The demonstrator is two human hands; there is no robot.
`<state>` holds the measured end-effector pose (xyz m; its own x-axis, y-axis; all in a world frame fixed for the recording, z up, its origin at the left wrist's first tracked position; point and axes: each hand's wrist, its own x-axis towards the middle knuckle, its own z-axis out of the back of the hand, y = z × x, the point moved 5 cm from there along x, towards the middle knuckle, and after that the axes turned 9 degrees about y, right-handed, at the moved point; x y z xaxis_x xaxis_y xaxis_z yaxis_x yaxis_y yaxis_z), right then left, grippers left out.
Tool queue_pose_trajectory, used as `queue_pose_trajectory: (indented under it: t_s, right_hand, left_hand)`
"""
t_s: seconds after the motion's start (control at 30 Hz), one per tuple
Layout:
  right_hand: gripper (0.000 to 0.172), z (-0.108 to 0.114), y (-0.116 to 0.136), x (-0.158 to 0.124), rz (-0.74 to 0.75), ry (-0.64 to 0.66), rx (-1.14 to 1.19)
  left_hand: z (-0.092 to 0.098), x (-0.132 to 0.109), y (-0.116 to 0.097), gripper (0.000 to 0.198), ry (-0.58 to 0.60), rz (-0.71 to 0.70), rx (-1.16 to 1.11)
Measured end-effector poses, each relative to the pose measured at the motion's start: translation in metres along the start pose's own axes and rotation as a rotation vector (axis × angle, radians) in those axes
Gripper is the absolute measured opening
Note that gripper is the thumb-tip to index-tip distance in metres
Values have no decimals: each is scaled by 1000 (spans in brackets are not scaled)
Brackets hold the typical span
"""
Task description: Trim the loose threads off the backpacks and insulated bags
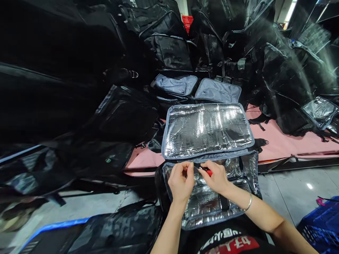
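An open black bag with a shiny silver foil lining [201, 208] lies in front of me. Its foil-lined lid [208, 130] with grey edging is folded back, away from me. Above the fold between lid and compartment, my left hand [182, 181] is closed in a pinch; whatever is between its fingertips is too small to make out. Close beside it on the right, my right hand [215, 178] is closed around small red-handled snips [209, 172]. Their dark tip points toward the left fingertips, and the fingers cover most of the tool.
Black bags [169, 49] are piled behind and on both sides. Two grey-lined flaps [218, 91] stand beyond the lid. The bags rest on a pink surface [278, 143]. A blue crate [321, 225] is on the tiled floor at right; a dark patterned bag [119, 229] is at lower left.
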<state>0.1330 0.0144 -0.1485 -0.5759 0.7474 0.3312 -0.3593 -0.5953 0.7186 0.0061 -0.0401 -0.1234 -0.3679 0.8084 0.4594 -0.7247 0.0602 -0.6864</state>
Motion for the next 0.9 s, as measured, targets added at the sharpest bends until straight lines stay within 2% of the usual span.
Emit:
queue_pose_trajectory:
  t_s: [0.07, 0.13, 0.2, 0.23, 0.27, 0.33, 0.4, 0.5, 0.63, 0.73, 0.9]
  right_hand:
    - [16, 6, -5, -3, -28, -48, 68]
    - [17, 12, -11, -8, -67, -95, 131]
    - [20, 17, -17, -13, -95, -125, 180]
    - [20, 18, -19, -15, -103, -133, 195]
    - [21, 19, -20, -16, -109, -139, 203]
    - [21, 20, -21, -19, -119, -146, 211]
    - [21, 20, -20, -20, -127, -149, 212]
    - [22, 24, -14, -20, -134, -164, 193]
    - [17, 32, -6, -19, -101, -163, 118]
    - [16, 36, -2, -19, -99, -136, 51]
    - [15, 33, 3, -18, -127, -23, -29]
  left_hand:
    - [9, 0, -1, 27, 33, -52, -101]
    - [26, 1, 6, 32, -62, -47, -86]
    - [46, 4, 21, 25, -246, 95, 25]
    - [52, 7, 31, 25, -292, 203, 69]
    - [55, 10, 41, 32, -279, 315, 82]
    - [50, 18, 56, 46, -152, 486, 31]
    - [40, 24, 62, 48, -46, 549, -33]
    - [27, 27, 58, 47, -37, 491, -172]
    - [17, 19, 55, 45, -67, 409, -370]
    - [19, 10, 55, 42, -104, 394, -376]
    - [20, 6, 49, 40, -94, 357, -385]
